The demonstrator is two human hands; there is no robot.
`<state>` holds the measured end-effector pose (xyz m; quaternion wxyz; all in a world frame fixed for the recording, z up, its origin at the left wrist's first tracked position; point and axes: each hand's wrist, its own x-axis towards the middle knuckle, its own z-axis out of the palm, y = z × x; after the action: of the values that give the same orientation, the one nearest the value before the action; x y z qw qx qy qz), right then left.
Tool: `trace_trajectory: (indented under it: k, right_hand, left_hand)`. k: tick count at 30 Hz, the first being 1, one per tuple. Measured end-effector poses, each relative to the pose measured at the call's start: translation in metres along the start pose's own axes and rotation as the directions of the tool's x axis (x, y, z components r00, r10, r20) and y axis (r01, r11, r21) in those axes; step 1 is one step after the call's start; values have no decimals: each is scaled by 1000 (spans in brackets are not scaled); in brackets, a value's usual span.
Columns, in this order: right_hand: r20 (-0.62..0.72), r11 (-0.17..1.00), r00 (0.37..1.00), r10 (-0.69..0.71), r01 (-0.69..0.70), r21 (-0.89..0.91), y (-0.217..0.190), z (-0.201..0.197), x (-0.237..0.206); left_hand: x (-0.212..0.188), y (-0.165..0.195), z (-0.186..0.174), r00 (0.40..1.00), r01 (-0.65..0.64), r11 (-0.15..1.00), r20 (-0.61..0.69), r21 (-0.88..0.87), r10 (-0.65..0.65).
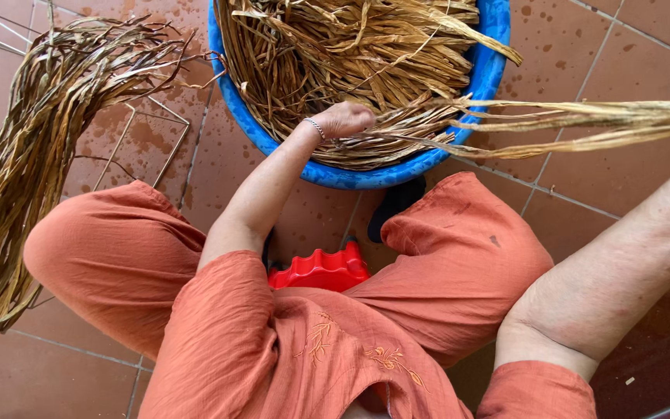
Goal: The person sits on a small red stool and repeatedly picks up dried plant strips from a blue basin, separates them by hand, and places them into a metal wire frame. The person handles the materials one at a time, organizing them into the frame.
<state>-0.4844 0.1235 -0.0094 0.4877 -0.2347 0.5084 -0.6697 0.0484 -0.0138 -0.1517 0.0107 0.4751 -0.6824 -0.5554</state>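
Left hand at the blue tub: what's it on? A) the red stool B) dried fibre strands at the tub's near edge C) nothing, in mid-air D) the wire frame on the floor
B: the left hand closes on dried fibre strands at the near edge of the blue tub; the red stool sits apart, lower down between the legs.

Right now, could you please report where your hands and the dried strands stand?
Left hand closed on dried tan plant strands at the round blue plastic basin. Right hand out of frame, strands stretched toward it. Loose strand bundle on wet tiles beside.
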Motion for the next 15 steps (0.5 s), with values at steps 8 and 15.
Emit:
trace_trajectory:
  k: [8, 15]
  right_hand:
    - [-11, 1000, 1000, 28, -28, 3, -18, -16, -7]
    - [65, 996, 996, 58, -62, 66, -33, 4, 9]
  left_hand:
    - [41, 27, 47, 868, 49, 990, -497, 130, 22]
    - [59, 63, 57, 901, 107, 943, -431, 314, 41]
